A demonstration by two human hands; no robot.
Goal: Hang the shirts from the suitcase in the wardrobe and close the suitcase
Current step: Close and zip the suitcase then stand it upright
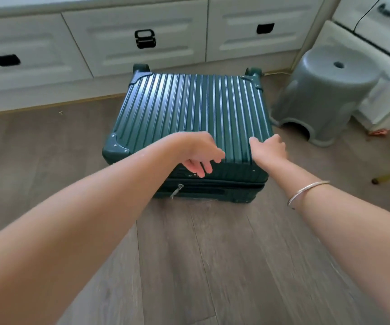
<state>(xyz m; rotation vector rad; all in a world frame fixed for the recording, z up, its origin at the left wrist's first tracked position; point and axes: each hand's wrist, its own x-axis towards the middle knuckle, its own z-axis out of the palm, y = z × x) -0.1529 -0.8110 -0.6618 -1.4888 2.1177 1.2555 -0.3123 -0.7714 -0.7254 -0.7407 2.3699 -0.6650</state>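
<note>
Dark green ribbed hard-shell suitcase [189,118] lies flat on the grey wood-plank floor [212,266], lid down, wheels toward the white drawer fronts [137,38] behind it. Near side shows the zipper seam with a silver zipper pull [177,191] hanging at the left part of it; can't tell if the zip is run all the way round.

Left hand [198,153] is over the near top edge of the lid, fingers loosely curled and pointing down across the front face, touching or just off the shell, gripping nothing clearly. Right hand [269,148], thin silver bangle [306,191] on the forearm, sits at the near right edge of the lid, partly open, thumb up, fingers hidden behind it; no clear hold either.

Grey plastic stool [325,95] stands just beside the case on the right.

Progress, judged: no shirts in sight and no wardrobe rail visible, so either nothing is unpacked yet or the hanging is done. Lid shut fits both. If early: unzip, open, hang shirts, reclose. If late: only zipping left.
</note>
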